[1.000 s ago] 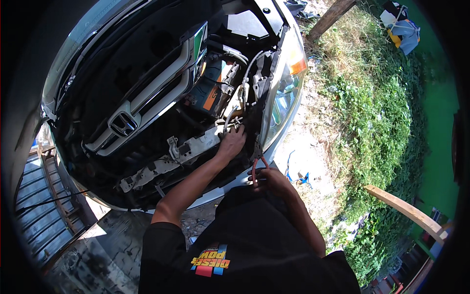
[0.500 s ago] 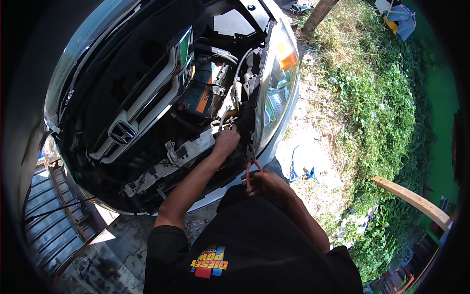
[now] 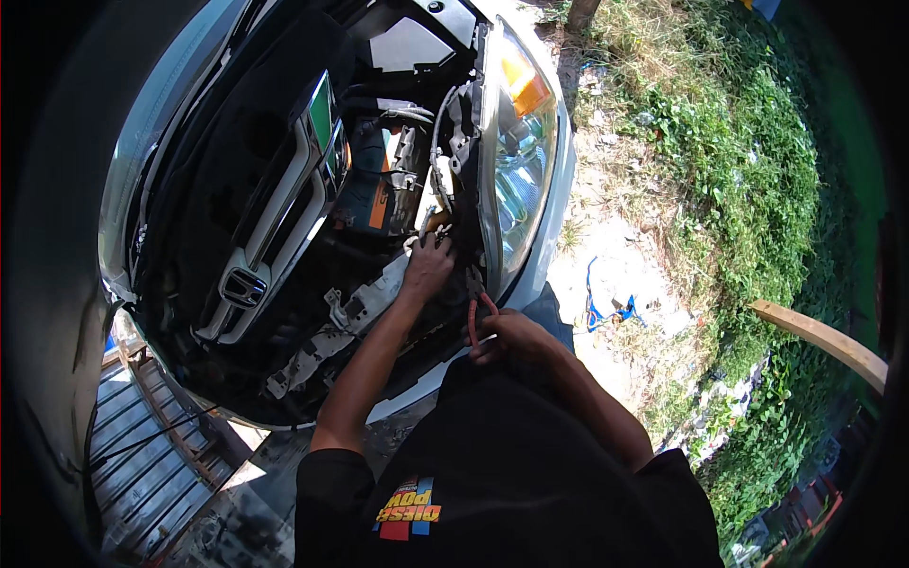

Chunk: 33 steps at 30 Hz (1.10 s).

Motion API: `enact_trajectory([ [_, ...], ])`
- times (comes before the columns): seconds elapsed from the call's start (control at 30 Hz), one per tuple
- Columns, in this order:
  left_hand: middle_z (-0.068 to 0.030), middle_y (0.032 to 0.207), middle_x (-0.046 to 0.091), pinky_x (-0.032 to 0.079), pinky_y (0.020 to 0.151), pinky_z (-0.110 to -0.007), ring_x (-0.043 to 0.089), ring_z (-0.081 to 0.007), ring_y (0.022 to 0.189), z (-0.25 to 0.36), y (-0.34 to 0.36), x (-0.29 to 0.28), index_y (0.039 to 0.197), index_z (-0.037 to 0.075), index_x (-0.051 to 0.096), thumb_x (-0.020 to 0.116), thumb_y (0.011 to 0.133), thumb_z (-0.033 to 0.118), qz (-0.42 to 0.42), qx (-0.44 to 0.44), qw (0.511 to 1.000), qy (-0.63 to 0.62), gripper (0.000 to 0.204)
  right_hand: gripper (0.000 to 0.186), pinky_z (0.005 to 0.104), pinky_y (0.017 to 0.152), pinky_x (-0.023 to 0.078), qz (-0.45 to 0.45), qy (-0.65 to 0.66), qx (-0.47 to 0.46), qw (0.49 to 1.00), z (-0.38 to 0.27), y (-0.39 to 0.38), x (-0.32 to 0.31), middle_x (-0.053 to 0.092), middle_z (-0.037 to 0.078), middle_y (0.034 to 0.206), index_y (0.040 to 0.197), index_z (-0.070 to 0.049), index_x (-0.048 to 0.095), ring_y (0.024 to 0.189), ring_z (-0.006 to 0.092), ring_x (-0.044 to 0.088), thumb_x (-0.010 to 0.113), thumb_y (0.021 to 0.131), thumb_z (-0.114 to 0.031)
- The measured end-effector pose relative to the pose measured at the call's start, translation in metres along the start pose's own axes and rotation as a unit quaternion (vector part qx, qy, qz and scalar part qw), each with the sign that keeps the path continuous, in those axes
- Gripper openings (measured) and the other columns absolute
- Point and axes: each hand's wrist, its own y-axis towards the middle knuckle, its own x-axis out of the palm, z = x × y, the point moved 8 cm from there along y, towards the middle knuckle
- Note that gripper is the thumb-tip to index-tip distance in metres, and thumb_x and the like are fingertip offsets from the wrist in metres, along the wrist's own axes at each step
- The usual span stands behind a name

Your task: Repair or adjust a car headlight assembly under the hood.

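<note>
My left hand [image 3: 431,267] reaches into the front of the open engine bay, at the end of a pale metal crossbar [image 3: 377,295]. Its fingers curl down around a small part beside a hose, and what they grip is hidden. In my right hand [image 3: 516,333] is a pair of pliers [image 3: 472,320] with red handles, which stand apart. The dark jaws point away from me, between the crossbar and the headlight [image 3: 523,180]. A cable [image 3: 438,133] runs down past the battery [image 3: 365,204] toward my left hand.
A chrome and grey grille [image 3: 275,227] lies across the left of the engine bay. To the right are dry ground with a blue strap [image 3: 606,310], green weeds [image 3: 729,170] and a wooden beam [image 3: 819,336]. Corrugated sheeting [image 3: 142,464] is at the lower left.
The view has shifted. My left hand remains at the same spot in the engine bay, its fingers slightly more spread. My right hand still holds the pliers near the headlight.
</note>
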Motion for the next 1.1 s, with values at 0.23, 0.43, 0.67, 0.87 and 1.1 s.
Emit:
enact_trajectory([
  [0.23,-0.0065,0.094,0.058,0.040,0.081,-0.046,0.052,-0.0257,0.099,-0.003,-0.015,-0.009,0.101,0.013,0.068,0.056,0.082,0.019,0.037,-0.043,0.998,0.005,0.024,0.027,0.0342,0.073,0.061,-0.012,-0.020,0.015,1.000,-0.021,0.027,-0.006,0.065,0.016,0.100,0.111,0.007,0.056,0.080,0.0229,0.069,0.051,0.093,-0.012],
  [0.43,-0.0068,0.096,0.054,0.039,0.084,-0.045,0.050,-0.0256,0.100,0.003,-0.022,-0.012,0.103,0.013,0.067,0.056,0.082,0.021,0.013,-0.069,0.997,0.032,0.025,0.024,0.0385,0.078,0.060,-0.079,0.037,0.030,0.996,-0.032,0.058,-0.009,0.063,0.016,0.100,0.110,0.006,0.053,0.089,0.0272,0.067,0.047,0.094,-0.010],
  [0.67,-0.0084,0.122,0.048,0.034,0.093,-0.047,0.041,-0.0263,0.119,0.011,-0.038,0.013,0.112,0.012,0.067,0.068,0.074,0.040,-0.149,-0.135,0.979,0.029,0.047,0.019,0.0251,0.070,0.058,-0.106,0.009,0.086,0.991,-0.047,0.090,-0.005,0.065,0.015,0.092,0.093,0.005,0.060,0.086,0.0205,0.065,0.047,0.093,-0.008],
  [0.87,-0.0070,0.126,0.043,0.032,0.096,-0.046,0.039,-0.0250,0.118,0.012,-0.038,0.010,0.125,0.018,0.057,0.075,0.060,0.055,-0.205,-0.141,0.968,0.027,0.077,0.008,0.0247,0.067,0.055,-0.096,-0.121,0.024,0.988,-0.060,0.107,0.005,0.058,0.011,0.089,0.088,0.001,0.053,0.081,0.0196,0.061,0.049,0.092,-0.005],
  [1.1,-0.0072,0.117,0.045,0.034,0.090,-0.044,0.041,-0.0250,0.112,0.006,-0.047,0.028,0.124,0.018,0.055,0.066,0.071,0.049,-0.091,-0.164,0.982,-0.018,0.062,0.032,0.0330,0.064,0.050,0.101,-0.016,0.073,0.992,-0.041,0.119,0.010,0.059,0.010,0.083,0.093,-0.004,0.057,0.073,0.0200,0.059,0.041,0.101,-0.030],
])
